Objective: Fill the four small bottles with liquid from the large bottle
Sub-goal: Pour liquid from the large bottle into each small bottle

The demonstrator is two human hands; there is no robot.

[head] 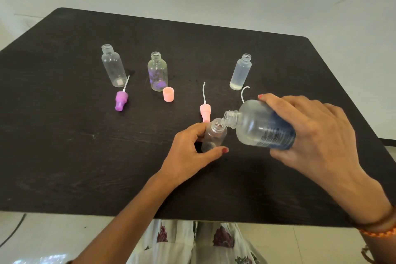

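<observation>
Two uncapped small bottles [113, 66] [158, 72] stand upright on the table [64, 135]. Left hand [192, 152] grasps a third small bottle [214, 135]. Right hand [308, 133] grips the tilted large bottle [257, 126], mouths apparently touching. Behind stands the liquid-filled fourth bottle [241, 73].

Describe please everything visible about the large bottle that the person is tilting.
The large bottle looks like clear plastic, with a dark blue printed label and a threaded, uncapped neck. The right hand grips it, tilted, with its mouth at the open mouth of a small bottle held by the left hand.
</observation>
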